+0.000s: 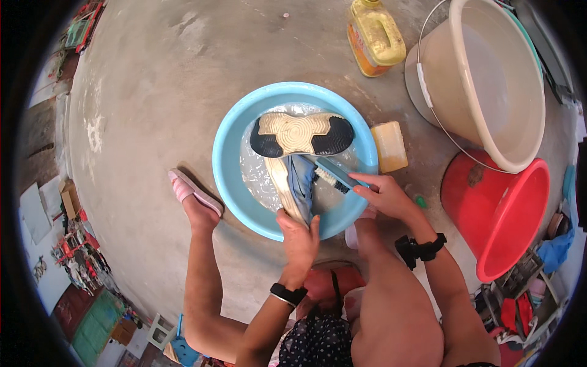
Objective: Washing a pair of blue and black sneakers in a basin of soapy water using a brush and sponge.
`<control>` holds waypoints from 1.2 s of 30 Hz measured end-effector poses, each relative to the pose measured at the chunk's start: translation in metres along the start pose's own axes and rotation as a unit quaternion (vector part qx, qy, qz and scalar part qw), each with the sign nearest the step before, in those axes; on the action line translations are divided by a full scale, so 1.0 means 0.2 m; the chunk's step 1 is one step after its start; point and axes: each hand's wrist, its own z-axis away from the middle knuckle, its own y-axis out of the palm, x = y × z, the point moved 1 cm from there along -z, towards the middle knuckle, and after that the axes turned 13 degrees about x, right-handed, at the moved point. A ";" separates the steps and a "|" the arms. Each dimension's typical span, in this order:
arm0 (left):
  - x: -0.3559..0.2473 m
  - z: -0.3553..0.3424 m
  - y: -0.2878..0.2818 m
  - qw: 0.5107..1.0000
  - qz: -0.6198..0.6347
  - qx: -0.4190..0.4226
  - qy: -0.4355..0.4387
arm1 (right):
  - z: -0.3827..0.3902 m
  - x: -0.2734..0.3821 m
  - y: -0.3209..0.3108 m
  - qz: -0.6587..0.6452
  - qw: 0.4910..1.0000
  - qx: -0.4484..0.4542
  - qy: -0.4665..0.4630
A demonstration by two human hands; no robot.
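A light blue basin with water in it stands on the floor between my feet. My left hand is closed on the near end of a blue shoe with a pale sole, which lies on its side in the basin. My right hand grips a blue scrub brush, its white and dark bristles against or close to the shoe's side; exact contact is hard to tell. Across the far part of the basin another shoe rests sole up, cream in the middle and black at both ends.
Right of the basin lies a yellowish block, perhaps soap. A yellow plastic jug stands farther back. At the right are a large beige bucket with a wire handle and a tilted red bucket. My slippered left foot is left of the basin.
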 end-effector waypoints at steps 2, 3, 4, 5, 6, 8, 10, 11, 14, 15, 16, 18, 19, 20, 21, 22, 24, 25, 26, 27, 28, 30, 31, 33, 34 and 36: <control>-0.02 -0.03 0.04 1.000 -0.002 -0.019 -0.015 | 0.01 0.00 0.00 -0.015 1.000 0.008 0.011; -0.02 -0.04 0.06 0.999 -0.001 -0.020 -0.031 | 0.02 -0.01 0.01 -0.045 0.999 0.000 0.011; -0.02 -0.06 0.07 0.999 -0.001 -0.022 -0.047 | 0.02 -0.01 0.01 -0.075 0.997 -0.008 0.010; -0.03 -0.07 0.08 0.998 0.016 -0.017 -0.062 | 0.02 -0.03 0.02 -0.076 0.997 -0.007 0.010; -0.02 -0.08 0.10 0.998 0.015 -0.018 -0.063 | 0.02 -0.04 0.02 -0.074 0.997 -0.007 0.010; 0.03 -0.11 0.14 0.997 0.032 -0.025 -0.069 | 0.02 -0.04 0.03 -0.071 0.997 -0.005 0.011; 0.07 -0.16 0.17 0.996 0.045 -0.027 -0.069 | 0.02 -0.01 0.04 -0.106 0.994 -0.008 0.037; 0.08 -0.19 0.19 0.996 0.058 -0.027 -0.066 | 0.03 0.00 0.04 -0.104 0.994 -0.006 0.039; 0.08 -0.26 0.24 0.982 0.153 -0.015 -0.109 | 0.04 0.02 0.04 -0.108 0.993 -0.001 0.056; 0.09 -0.29 0.26 0.982 0.156 -0.015 -0.108 | 0.03 0.01 0.05 -0.107 0.993 -0.005 0.046; 0.10 -0.30 0.28 0.977 0.178 -0.029 -0.117 | 0.03 0.00 0.06 -0.107 0.993 -0.009 0.040; 0.11 -0.33 0.33 0.970 0.201 -0.041 -0.128 | 0.03 0.02 0.06 -0.117 0.992 -0.003 0.050; 0.10 -0.35 0.35 0.969 0.201 -0.057 -0.134 | 0.03 0.03 0.07 -0.126 0.991 0.005 0.052; 0.09 -0.37 0.36 0.967 0.201 -0.073 -0.139 | 0.03 0.02 0.07 -0.126 0.991 0.005 0.053; 0.08 -0.38 0.39 0.968 0.171 -0.089 -0.158 | 0.03 0.01 0.07 -0.127 0.990 0.003 0.052; 0.07 -0.40 0.42 0.968 0.172 -0.090 -0.158 | 0.03 0.01 0.07 -0.128 0.990 0.002 0.051; 0.06 -0.43 0.43 0.959 0.176 -0.142 -0.174 | 0.02 0.03 0.08 -0.132 0.990 0.005 0.053; 0.02 -0.44 0.43 0.954 0.163 -0.158 -0.197 | 0.02 0.02 0.07 -0.134 0.989 0.003 0.058; 0.00 -0.44 0.42 0.954 0.166 -0.154 -0.196 | 0.03 0.01 0.06 -0.133 0.989 -0.002 0.061; -0.01 -0.44 0.39 0.945 0.212 -0.153 -0.195 | 0.03 0.00 0.06 -0.141 0.989 0.001 0.052; 0.01 -0.44 0.35 0.934 0.255 -0.155 -0.194 | 0.03 -0.01 0.06 -0.150 0.988 0.008 0.041; 0.12 -0.38 0.30 0.942 0.220 -0.199 -0.158 | 0.03 -0.02 0.07 -0.154 0.987 0.011 0.044; 0.17 -0.35 0.26 0.927 0.312 -0.152 -0.143 | 0.02 -0.03 0.07 -0.155 0.987 0.010 0.047; 0.23 -0.30 0.20 0.896 0.411 -0.084 -0.145 | 0.00 -0.02 0.06 -0.142 0.989 0.010 0.048; 0.24 -0.27 0.15 0.896 0.409 -0.087 -0.147 | 0.01 0.01 0.07 -0.128 0.990 0.012 0.050; 0.27 -0.23 0.08 0.870 0.461 -0.006 -0.175 | 0.01 0.03 0.06 -0.129 0.990 0.016 0.054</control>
